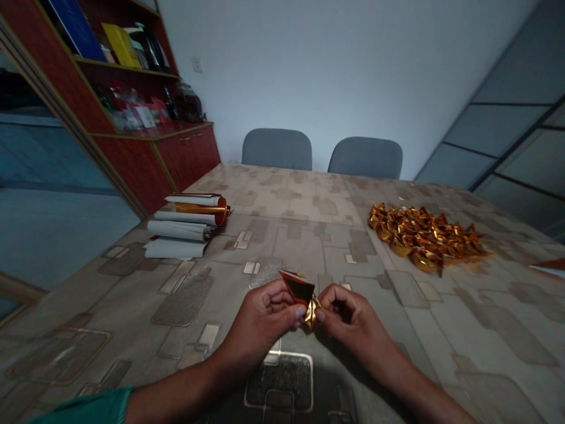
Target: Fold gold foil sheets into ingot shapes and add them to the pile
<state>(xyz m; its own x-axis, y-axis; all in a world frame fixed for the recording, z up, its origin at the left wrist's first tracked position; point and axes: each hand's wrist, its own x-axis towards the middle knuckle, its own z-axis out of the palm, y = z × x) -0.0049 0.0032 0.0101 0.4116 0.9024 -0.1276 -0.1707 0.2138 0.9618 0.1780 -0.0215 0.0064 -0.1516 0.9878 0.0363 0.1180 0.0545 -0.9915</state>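
Between both hands, above the near middle of the table, is a partly folded piece of gold foil paper [299,290]. My left hand [267,312] is closed on its left side, thumb in front and fingers behind. On the other side, my right hand [346,309] pinches the crinkled gold end between thumb and forefinger. The upper part of the foil paper looks flat and dark, with a reddish edge; its lower right part is bent and shiny. My fingers hide some of the folds.
Several folded gold foil pieces [419,232] lie clustered at the right. Stacks of foil paper with pale backs [183,227] rest at the left. Another foil sheet [549,267] lies at the right edge. Two grey chairs [276,148] stand behind the patterned table [309,206]; a red cabinet [185,156] is far left.
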